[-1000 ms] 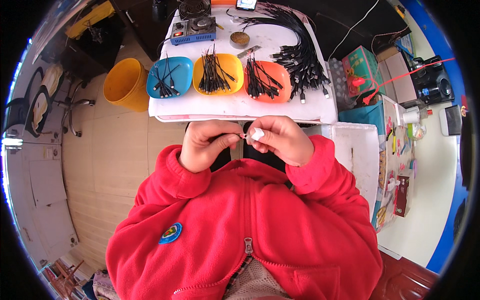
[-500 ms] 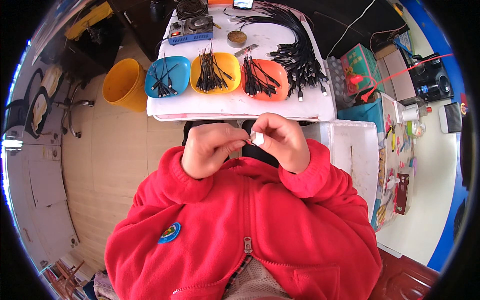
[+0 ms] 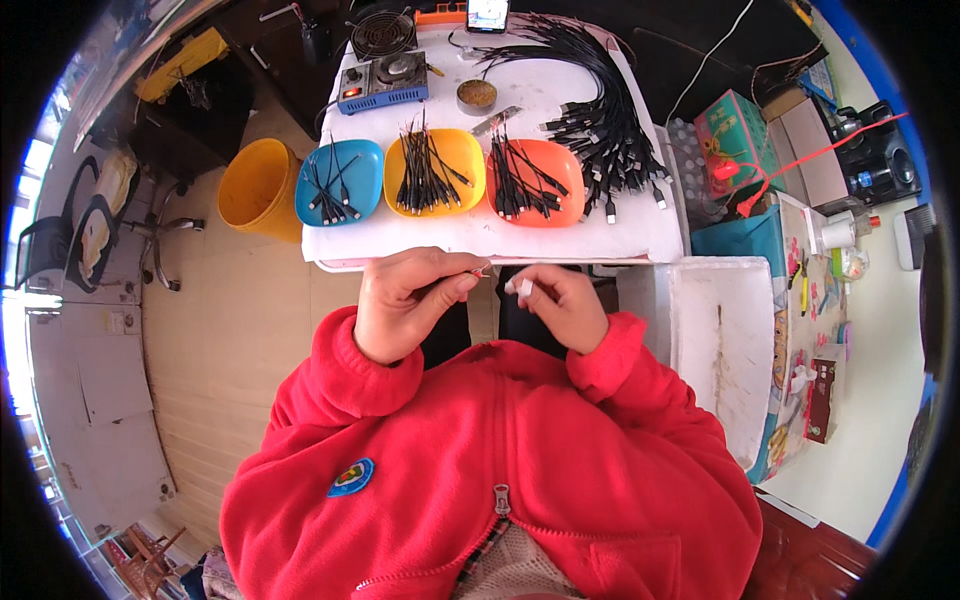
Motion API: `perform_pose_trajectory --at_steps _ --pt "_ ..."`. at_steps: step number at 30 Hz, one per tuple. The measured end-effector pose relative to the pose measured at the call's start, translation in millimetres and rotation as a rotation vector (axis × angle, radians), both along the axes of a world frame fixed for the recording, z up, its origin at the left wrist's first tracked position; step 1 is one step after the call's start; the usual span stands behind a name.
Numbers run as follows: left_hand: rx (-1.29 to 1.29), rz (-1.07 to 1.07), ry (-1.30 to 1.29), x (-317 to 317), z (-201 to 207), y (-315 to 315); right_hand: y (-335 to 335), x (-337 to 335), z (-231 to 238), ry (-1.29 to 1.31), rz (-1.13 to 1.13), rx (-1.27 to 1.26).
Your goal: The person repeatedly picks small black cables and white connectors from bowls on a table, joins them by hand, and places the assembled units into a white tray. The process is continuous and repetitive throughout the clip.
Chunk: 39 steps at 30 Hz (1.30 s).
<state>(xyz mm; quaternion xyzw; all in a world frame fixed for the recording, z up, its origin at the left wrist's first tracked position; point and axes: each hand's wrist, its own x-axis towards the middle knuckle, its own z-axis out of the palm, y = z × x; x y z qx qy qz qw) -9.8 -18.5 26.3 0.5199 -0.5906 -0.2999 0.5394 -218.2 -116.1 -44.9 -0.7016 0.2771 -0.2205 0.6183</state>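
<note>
My left hand (image 3: 415, 305) is closed in a pinch in front of the table edge, thumb against forefinger. Thin wire ends (image 3: 481, 271), partly red, stick out of its fingertips; the rest is hidden by the hand. A small gap to the right, my right hand (image 3: 568, 308) is curled with thumb and forefinger near each other. White material (image 3: 524, 288) shows at its fingertips; whether it is wrapped on them or held between them I cannot tell. Beyond the hands, black USB cables with bare wire ends lie in a blue tray (image 3: 372, 180), a yellow tray (image 3: 474, 160) and an orange tray (image 3: 572, 165).
A big bundle of black cables (image 3: 605, 120) covers the table's right side. Further back are a blue heating device (image 3: 382, 85), a round tin (image 3: 476, 96), a fan (image 3: 383, 35) and a phone (image 3: 487, 14). A yellow bucket (image 3: 258, 185) stands left; a white foam box (image 3: 725, 350) right.
My hands have drawn apart: the right hand moved away from the wire ends, while the left still pinches them. The view has shifted slightly, so the table sits lower in the picture.
</note>
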Motion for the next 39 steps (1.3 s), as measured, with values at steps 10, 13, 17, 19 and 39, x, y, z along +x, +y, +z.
perform_pose_trajectory --at_steps 10,13,17,19,39 --pt "0.055 0.179 -0.250 29.8 27.4 -95.5 -5.1 -0.3 -70.6 0.132 0.122 -0.511" --pt "-0.107 0.231 -0.502 55.6 25.6 -155.6 -6.1 -0.5 -75.4 0.121 0.128 -0.548" --pt "-0.070 0.033 -0.901 86.3 -1.4 -238.8 -9.2 -2.0 -76.6 0.080 0.128 -0.560" --pt "0.018 -0.012 -1.018 94.4 -23.7 -261.2 -11.8 -2.9 -76.3 0.056 0.121 -0.539" --pt "0.206 -0.044 -1.307 94.7 -89.5 -312.3 -25.2 -9.2 -81.6 -0.081 0.102 -0.560"
